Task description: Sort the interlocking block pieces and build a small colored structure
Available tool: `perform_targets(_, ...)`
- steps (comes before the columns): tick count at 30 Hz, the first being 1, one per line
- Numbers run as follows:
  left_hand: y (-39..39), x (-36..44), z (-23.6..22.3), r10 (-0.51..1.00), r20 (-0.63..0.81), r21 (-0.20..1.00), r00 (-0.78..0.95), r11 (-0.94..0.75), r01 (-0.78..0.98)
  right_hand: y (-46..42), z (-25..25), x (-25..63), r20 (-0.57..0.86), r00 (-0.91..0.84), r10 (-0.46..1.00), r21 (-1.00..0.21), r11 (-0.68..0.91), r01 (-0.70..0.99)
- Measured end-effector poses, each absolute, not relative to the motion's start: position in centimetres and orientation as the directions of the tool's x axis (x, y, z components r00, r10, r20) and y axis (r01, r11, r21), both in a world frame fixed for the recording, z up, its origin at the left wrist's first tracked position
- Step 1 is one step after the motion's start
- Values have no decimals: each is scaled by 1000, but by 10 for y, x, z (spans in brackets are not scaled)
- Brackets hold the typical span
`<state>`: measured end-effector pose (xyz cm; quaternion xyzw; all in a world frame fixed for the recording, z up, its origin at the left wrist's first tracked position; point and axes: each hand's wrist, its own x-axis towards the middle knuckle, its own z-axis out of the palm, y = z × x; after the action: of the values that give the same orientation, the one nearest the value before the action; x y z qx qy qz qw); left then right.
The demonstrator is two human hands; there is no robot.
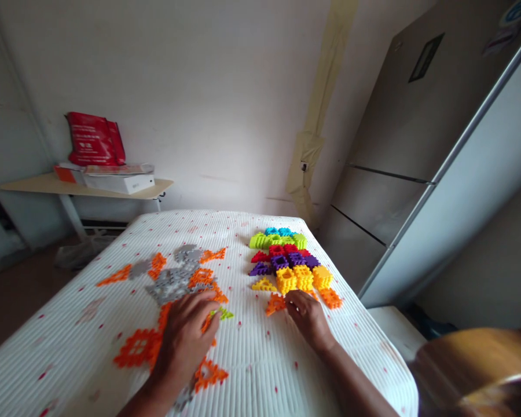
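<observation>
My left hand (186, 330) is over the mixed pieces on the left, fingers bent and thumb towards the index finger. At its fingertips is a small lime-green triangular interlocking piece (226, 313). Orange interlocking pieces (135, 347) lie under and around this hand, with an orange triangular frame piece (211, 374) nearer me. My right hand (308, 315) is closed at the near end of the colour-grouped pieces. Its fingertips are at an orange triangular piece (275, 303), which lies flat. Fingers partly hide the orange pieces behind them. Yellow block stacks (304, 278) stand just beyond.
Grey pieces (176, 281) are heaped left of centre. Purple (280, 263), red (276, 250), green (274, 240) and blue pieces (271, 231) form rows at the right. A white quilted cover (260, 370) lies beneath. A fridge (386, 150) stands right; a side table (35, 184) stands left.
</observation>
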<state>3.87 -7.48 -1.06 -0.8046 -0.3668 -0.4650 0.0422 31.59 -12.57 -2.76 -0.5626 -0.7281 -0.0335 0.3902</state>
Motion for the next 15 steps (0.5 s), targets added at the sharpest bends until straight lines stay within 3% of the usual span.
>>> perform_targets(4,-60,-18,-13,663,747,416,51,-526,742,-124,-37,330,573,66,817,-430,231,873)
perform_targets(8,-57,-48,-26,767,628,560,-131,-328,761,-121,-43,328,539,38,841,-425,233,875)
perform_targets(11,-56,-50,-32,811,555,614,-185,-250,748,-120,-42,324,539,23,842,-401,232,886)
perform_targets(15,-54,-45,-31,815,556,634,-161,-291,716,-120,-41,321,506,11,863,-397,222,891)
